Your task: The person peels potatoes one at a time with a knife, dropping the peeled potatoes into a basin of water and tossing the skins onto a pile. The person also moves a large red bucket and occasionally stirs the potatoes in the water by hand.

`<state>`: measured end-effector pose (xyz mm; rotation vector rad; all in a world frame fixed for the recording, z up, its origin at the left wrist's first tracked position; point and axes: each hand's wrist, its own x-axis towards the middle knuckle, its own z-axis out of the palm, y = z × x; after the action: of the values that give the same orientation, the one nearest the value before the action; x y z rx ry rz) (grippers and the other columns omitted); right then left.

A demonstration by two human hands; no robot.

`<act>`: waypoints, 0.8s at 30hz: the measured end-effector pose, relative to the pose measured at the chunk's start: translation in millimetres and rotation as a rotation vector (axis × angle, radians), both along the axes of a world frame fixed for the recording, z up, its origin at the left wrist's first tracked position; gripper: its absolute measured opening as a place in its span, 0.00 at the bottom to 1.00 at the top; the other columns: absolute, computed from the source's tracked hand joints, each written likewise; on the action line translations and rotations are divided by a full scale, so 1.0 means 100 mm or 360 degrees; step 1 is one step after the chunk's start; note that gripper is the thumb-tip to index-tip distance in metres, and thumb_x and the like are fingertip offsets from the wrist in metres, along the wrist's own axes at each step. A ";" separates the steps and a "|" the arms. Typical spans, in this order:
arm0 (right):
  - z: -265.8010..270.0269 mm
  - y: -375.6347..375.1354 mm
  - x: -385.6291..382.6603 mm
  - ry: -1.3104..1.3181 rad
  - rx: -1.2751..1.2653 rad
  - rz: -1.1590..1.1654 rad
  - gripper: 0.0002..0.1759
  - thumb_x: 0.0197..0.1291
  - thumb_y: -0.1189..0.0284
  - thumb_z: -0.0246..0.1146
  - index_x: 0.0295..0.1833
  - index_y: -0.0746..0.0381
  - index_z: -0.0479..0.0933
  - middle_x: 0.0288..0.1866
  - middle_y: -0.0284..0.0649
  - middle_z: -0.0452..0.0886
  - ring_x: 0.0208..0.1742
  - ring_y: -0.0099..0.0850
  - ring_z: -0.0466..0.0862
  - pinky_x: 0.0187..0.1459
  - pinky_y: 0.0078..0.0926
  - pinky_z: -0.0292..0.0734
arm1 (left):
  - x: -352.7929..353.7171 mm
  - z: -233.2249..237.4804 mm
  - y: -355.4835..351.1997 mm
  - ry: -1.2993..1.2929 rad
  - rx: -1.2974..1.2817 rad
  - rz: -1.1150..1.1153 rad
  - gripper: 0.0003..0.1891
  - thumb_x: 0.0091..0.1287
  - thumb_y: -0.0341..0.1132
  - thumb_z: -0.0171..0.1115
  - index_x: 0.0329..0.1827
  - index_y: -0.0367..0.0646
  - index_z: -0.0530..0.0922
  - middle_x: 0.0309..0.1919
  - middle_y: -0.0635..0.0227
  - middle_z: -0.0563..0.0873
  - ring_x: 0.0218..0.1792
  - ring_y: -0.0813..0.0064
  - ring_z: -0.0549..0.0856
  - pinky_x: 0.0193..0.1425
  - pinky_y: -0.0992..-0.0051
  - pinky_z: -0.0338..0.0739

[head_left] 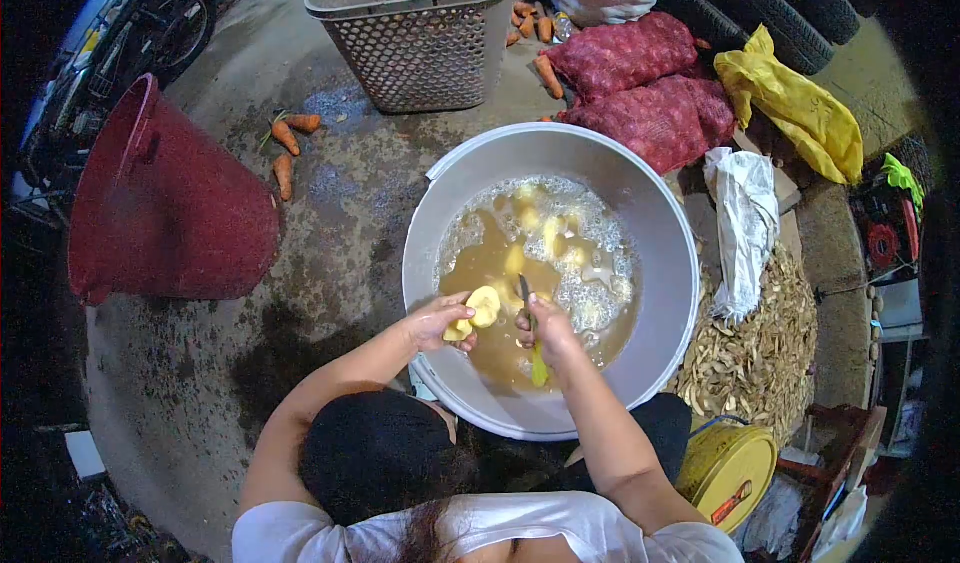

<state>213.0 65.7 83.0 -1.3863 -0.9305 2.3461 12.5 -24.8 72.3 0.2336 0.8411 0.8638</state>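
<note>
Left hand: the left hand is curled around a peeled pale-yellow potato, fingers closed on its lower half
Right hand: the right hand is fisted on a yellow-handled knife, dark blade pointing away, just beside the potato
Potato's place: held over the near side of the murky water
Basin: large round grey plastic basin holding brown foamy water and more peeled pieces
Right of basin: heap of dry peelings; red mesh sacks beyond
Left of basin: dark red plastic bucket on its side; loose orange carrots on the wet concrete
</note>
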 end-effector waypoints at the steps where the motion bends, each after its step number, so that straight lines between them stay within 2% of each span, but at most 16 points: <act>1: 0.01 0.03 0.04 -0.0104 0.0003 0.0144 0.20 0.66 0.62 0.46 0.59 0.60 0.62 0.19 0.34 0.68 0.16 0.22 0.64 0.18 0.21 0.59 | -0.01 0.04 0.00 -0.0042 0.0008 0.0042 0.23 0.61 0.32 0.52 0.61 0.47 0.62 0.37 0.66 0.76 0.27 0.74 0.79 0.30 0.73 0.79; 2: 0.01 0.05 0.06 -0.0207 0.0007 0.0289 0.17 0.66 0.62 0.44 0.53 0.61 0.64 0.19 0.34 0.66 0.16 0.20 0.62 0.17 0.18 0.56 | -0.01 0.07 0.00 -0.0084 0.0016 0.0085 0.25 0.60 0.31 0.52 0.62 0.47 0.61 0.38 0.65 0.76 0.28 0.73 0.79 0.30 0.73 0.79; 3: 0.02 0.05 0.07 -0.0207 0.0007 0.0291 0.17 0.66 0.62 0.44 0.53 0.61 0.64 0.19 0.34 0.66 0.16 0.20 0.62 0.17 0.18 0.56 | -0.03 0.04 0.00 -0.0085 0.0016 0.0087 0.25 0.60 0.31 0.52 0.62 0.47 0.61 0.38 0.65 0.76 0.28 0.73 0.79 0.30 0.73 0.79; 4: 0.04 0.04 0.08 -0.0242 0.0125 0.0334 0.20 0.65 0.63 0.46 0.59 0.59 0.56 0.19 0.34 0.67 0.16 0.21 0.63 0.18 0.19 0.59 | -0.04 0.00 -0.01 -0.0108 0.0036 0.0075 0.26 0.59 0.30 0.52 0.62 0.47 0.60 0.38 0.65 0.75 0.29 0.72 0.79 0.31 0.72 0.79; 6: 0.11 0.01 0.11 -0.0312 0.0357 0.0418 0.35 0.64 0.65 0.50 0.71 0.54 0.40 0.20 0.33 0.68 0.17 0.21 0.65 0.20 0.20 0.63 | -0.03 -0.02 0.00 -0.0133 0.0052 0.0061 0.27 0.59 0.29 0.52 0.63 0.48 0.59 0.39 0.65 0.75 0.30 0.72 0.79 0.31 0.72 0.79; 7: 0.16 -0.01 0.11 -0.0312 0.0354 0.0416 0.35 0.64 0.65 0.50 0.71 0.54 0.40 0.20 0.33 0.68 0.17 0.21 0.65 0.20 0.20 0.63 | -0.03 -0.01 0.00 -0.0101 0.0063 0.0063 0.27 0.59 0.29 0.53 0.63 0.48 0.59 0.39 0.65 0.75 0.30 0.71 0.79 0.31 0.72 0.79; 9: 0.28 -0.07 0.10 -0.0154 0.0533 0.0737 0.37 0.62 0.66 0.52 0.71 0.49 0.39 0.29 0.40 0.75 0.28 0.27 0.75 0.33 0.23 0.72 | -0.04 0.02 0.01 -0.0065 0.0075 0.0061 0.28 0.59 0.29 0.53 0.63 0.48 0.58 0.39 0.65 0.76 0.31 0.71 0.79 0.31 0.71 0.79; 10: 0.27 -0.11 0.10 -0.0152 0.0532 0.0733 0.37 0.62 0.66 0.52 0.71 0.49 0.39 0.29 0.40 0.75 0.28 0.27 0.75 0.33 0.23 0.72 | -0.04 0.04 0.01 -0.0098 0.0094 0.0074 0.28 0.59 0.29 0.53 0.64 0.48 0.58 0.40 0.65 0.76 0.31 0.71 0.79 0.32 0.71 0.79; 12: 0.30 -0.17 0.06 -0.0224 0.0994 0.0906 0.37 0.61 0.65 0.54 0.71 0.44 0.41 0.46 0.48 0.77 0.46 0.34 0.77 0.48 0.29 0.70 | -0.05 0.04 0.01 -0.0131 0.0116 0.0084 0.27 0.59 0.30 0.53 0.64 0.48 0.58 0.40 0.66 0.76 0.31 0.71 0.79 0.32 0.71 0.79; 13: 0.40 -0.16 0.04 -0.0265 0.0834 0.0972 0.37 0.61 0.65 0.54 0.71 0.43 0.42 0.61 0.52 0.67 0.57 0.39 0.73 0.56 0.33 0.66 | -0.05 0.03 -0.01 -0.0172 0.0101 0.0119 0.27 0.59 0.32 0.54 0.63 0.47 0.59 0.40 0.66 0.76 0.32 0.71 0.79 0.32 0.71 0.79; 14: 0.39 -0.18 0.02 -0.0265 0.0834 0.0972 0.37 0.61 0.65 0.54 0.71 0.43 0.42 0.61 0.52 0.67 0.57 0.39 0.73 0.56 0.33 0.66 | -0.05 0.02 -0.02 -0.0212 0.0085 0.0156 0.26 0.60 0.33 0.54 0.63 0.47 0.60 0.40 0.66 0.76 0.32 0.71 0.79 0.32 0.71 0.79; 16: 0.31 -0.23 0.00 -0.0235 0.1188 0.0892 0.35 0.61 0.64 0.54 0.70 0.41 0.44 0.63 0.50 0.64 0.58 0.41 0.72 0.57 0.32 0.66 | -0.05 0.04 -0.02 -0.0235 0.0095 0.0164 0.25 0.60 0.35 0.54 0.61 0.47 0.61 0.39 0.66 0.76 0.32 0.71 0.80 0.32 0.71 0.79; 19: 0.21 -0.23 -0.03 -0.0078 0.1157 0.0743 0.34 0.61 0.65 0.53 0.70 0.42 0.46 0.64 0.50 0.63 0.59 0.43 0.71 0.59 0.33 0.64 | -0.06 0.00 -0.03 -0.0279 0.0106 0.0174 0.23 0.59 0.37 0.55 0.59 0.47 0.64 0.38 0.66 0.77 0.32 0.71 0.80 0.32 0.71 0.79; 24: 0.29 -0.20 -0.06 -0.0167 0.1268 0.0853 0.32 0.61 0.67 0.53 0.69 0.41 0.49 0.61 0.52 0.66 0.60 0.45 0.70 0.59 0.34 0.64 | -0.04 0.03 -0.03 -0.0351 0.0047 0.0205 0.21 0.59 0.37 0.55 0.55 0.45 0.66 0.36 0.65 0.77 0.31 0.70 0.80 0.32 0.70 0.80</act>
<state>206.6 45.5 112.3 -0.9928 -2.1689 1.8075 8.1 -28.0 75.4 0.1082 0.6427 1.0035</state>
